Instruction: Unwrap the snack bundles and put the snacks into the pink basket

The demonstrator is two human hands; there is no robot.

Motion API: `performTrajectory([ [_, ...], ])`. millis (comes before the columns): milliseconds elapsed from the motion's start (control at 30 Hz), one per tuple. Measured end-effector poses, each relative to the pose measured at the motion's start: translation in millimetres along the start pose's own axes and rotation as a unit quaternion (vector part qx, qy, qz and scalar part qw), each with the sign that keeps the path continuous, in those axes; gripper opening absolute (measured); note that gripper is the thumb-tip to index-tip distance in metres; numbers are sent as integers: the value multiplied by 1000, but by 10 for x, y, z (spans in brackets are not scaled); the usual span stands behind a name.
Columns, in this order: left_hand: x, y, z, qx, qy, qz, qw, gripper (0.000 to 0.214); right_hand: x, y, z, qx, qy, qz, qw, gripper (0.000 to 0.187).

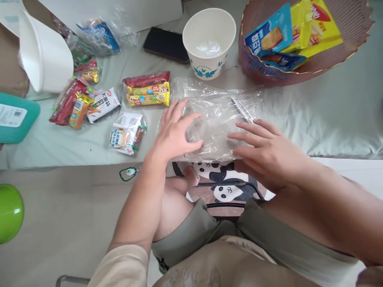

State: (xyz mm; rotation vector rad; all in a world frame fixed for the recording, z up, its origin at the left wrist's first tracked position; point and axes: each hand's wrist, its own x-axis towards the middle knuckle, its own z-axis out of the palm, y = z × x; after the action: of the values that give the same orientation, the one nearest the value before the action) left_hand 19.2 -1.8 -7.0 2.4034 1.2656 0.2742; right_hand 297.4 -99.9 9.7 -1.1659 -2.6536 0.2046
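Centre of frame, on the pale cloth [314, 115]: clear plastic bag [217, 107] lying flat and crumpled, with a white strip [243, 110] near its right end.

Left hand [175, 133]: open, fingers spread wide, palm down on the bag's left part. Grips nothing.

Right hand [265, 153]: open, fingers stretched out nearly straight, pointing left, resting on the bag's lower right edge. Grips nothing. The two hands are near each other but do not touch.

Above the bag: white paper tub [209, 67] with blue leaf print, upright, just beyond the bag's far edge. Upper right: pink basket [249, 65] holding a blue snack packet [269, 38] and yellow packets [324, 28]. A dark phone [166, 44] lies left of the tub.

Left of the bag: red-and-yellow snack bars [148, 89], just beside its upper left corner. A small wrapped packet [127, 133] lies lower left. More packets [77, 103] are heaped farther left.

Below the bag: panda-print fabric [223, 185], between the person's knees.
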Motion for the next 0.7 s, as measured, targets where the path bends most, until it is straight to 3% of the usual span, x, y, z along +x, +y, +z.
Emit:
performTrajectory([
  [100, -64, -28, -74, -27, 52, 22, 998, 52, 15, 37, -84, 70, 49, 1, 996, 17],
  [167, -135, -31, -161, -78, 80, 55, 992, 38, 28, 37, -131, 138, 66, 46, 987, 19],
  [233, -229, -14, -250, -153, 58, 103, 981, 40, 44, 35, -175, 203, 65, 133, 968, 19],
  [333, -381, 40, -322, -207, -19, 138, 968, 48, 73, 56, -245, 284, 84, 271, 916, 12],
  [400, -459, 71, -324, -197, -27, 119, 973, 29, 89, 87, -281, 334, 118, 326, 877, 15],
  [467, -504, 78, -313, -206, 6, 81, 975, 11, 97, 125, -292, 371, 156, 362, 841, 16],
  [533, -519, 60, -311, -255, 48, 35, 965, 15, 98, 161, -272, 413, 209, 388, 797, 12],
  [633, -499, 14, -328, -357, 90, -56, 928, 22, 106, 187, -223, 487, 280, 405, 721, 9],
  [700, -467, -9, -335, -414, 110, -106, 898, 27, 128, 177, -206, 507, 306, 399, 700, 18],
])
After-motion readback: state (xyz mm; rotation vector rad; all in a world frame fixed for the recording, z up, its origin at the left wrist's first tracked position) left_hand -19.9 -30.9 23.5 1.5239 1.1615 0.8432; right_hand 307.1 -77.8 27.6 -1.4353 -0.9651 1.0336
